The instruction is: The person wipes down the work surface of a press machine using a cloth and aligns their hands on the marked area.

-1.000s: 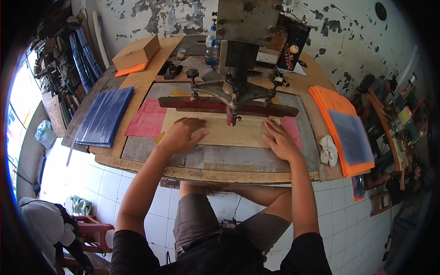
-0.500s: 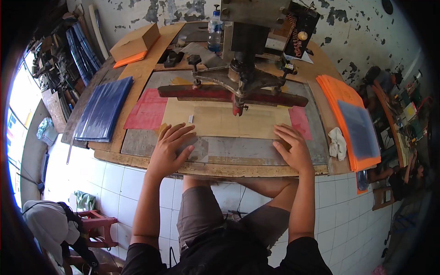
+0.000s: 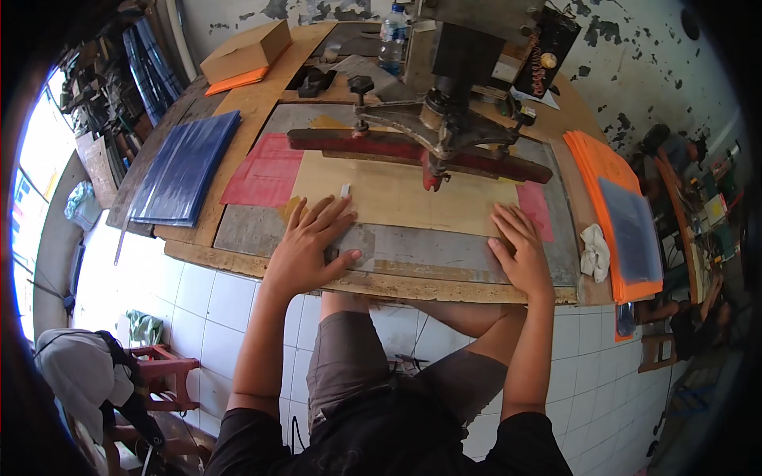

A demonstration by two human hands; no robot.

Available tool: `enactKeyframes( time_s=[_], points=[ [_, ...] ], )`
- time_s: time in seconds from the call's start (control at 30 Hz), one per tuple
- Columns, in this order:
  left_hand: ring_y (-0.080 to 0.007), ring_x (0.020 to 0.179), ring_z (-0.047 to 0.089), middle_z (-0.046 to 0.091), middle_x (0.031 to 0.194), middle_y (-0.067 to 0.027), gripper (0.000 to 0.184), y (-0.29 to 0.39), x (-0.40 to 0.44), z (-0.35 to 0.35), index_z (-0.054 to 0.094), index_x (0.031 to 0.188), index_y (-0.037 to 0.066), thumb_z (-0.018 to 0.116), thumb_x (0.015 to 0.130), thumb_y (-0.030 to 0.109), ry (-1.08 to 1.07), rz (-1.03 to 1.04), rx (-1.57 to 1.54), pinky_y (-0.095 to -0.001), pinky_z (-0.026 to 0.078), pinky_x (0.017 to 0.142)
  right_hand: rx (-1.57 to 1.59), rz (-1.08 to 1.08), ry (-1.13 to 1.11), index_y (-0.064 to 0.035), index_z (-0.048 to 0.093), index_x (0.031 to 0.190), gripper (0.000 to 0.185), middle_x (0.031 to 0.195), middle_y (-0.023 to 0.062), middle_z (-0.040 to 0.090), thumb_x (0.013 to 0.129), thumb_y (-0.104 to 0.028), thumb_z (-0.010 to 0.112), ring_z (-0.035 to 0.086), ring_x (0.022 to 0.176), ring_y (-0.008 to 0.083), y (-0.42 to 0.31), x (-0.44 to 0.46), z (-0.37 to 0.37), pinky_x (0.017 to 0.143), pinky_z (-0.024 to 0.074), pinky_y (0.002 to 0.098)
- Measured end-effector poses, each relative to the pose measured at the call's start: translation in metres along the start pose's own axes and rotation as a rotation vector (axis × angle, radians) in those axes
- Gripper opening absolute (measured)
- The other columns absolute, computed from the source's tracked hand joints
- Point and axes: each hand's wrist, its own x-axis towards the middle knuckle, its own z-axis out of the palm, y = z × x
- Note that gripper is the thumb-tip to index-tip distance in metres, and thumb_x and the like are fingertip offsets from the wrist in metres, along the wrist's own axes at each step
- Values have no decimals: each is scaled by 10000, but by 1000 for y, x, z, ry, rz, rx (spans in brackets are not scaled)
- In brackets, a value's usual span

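Observation:
My left hand (image 3: 316, 244) lies with fingers spread on the lower left corner of a tan sheet (image 3: 397, 194). Near its fingertips is a small white tab (image 3: 345, 190). At the sheet's right end rests my right hand (image 3: 520, 250), fingers stretched out and touching the edge. Pink sheets show at both sides of the tan one, a larger pink sheet (image 3: 262, 170) at left and a smaller pink piece (image 3: 536, 208) at right. Above the sheet is a press head with a red bar (image 3: 357, 147) and metal arms (image 3: 405, 120). Both hands hold nothing.
Blue plastic sheets (image 3: 186, 168) lie at left, orange sheets (image 3: 607, 170) with a clear blue sheet on top at right. A white cloth (image 3: 594, 252) sits beside them. A cardboard box (image 3: 246, 49) and bottle (image 3: 392, 38) stand behind. Other people are at lower left and far right.
The view has shifted slightly, so the table and press appear a little to the right. My hands stay on the tan sheet's two ends, with no clear movement over it.

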Motion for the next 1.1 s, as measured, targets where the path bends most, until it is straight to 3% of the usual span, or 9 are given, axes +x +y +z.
enactKeyframes(
  time_s=[0.13,0.43,1.1],
  points=[
    [-381,1627,428,548,1719,-119,689,-2,-2,3,702,1514,89,743,980,521,58,-10,-11,-612,209,1390,4,7,5,-57,701,1517,510,1689,96,588,1062,-284,732,476,1606,350,-3,1,3,1337,346,511],
    [-364,1551,515,662,1586,-106,604,-4,-3,1,769,1389,73,760,983,520,37,25,-26,-602,261,1376,40,-8,34,-38,736,1457,477,1584,103,677,1019,-222,779,562,1520,347,-5,0,-3,1291,409,491],
    [-358,1551,525,659,1603,-105,641,0,-2,-1,753,1430,82,787,944,498,30,-2,-24,-610,249,1372,8,-8,-4,-53,679,1543,569,1635,90,644,1046,-316,765,522,1570,320,0,-1,0,1316,365,488]
  ],
)
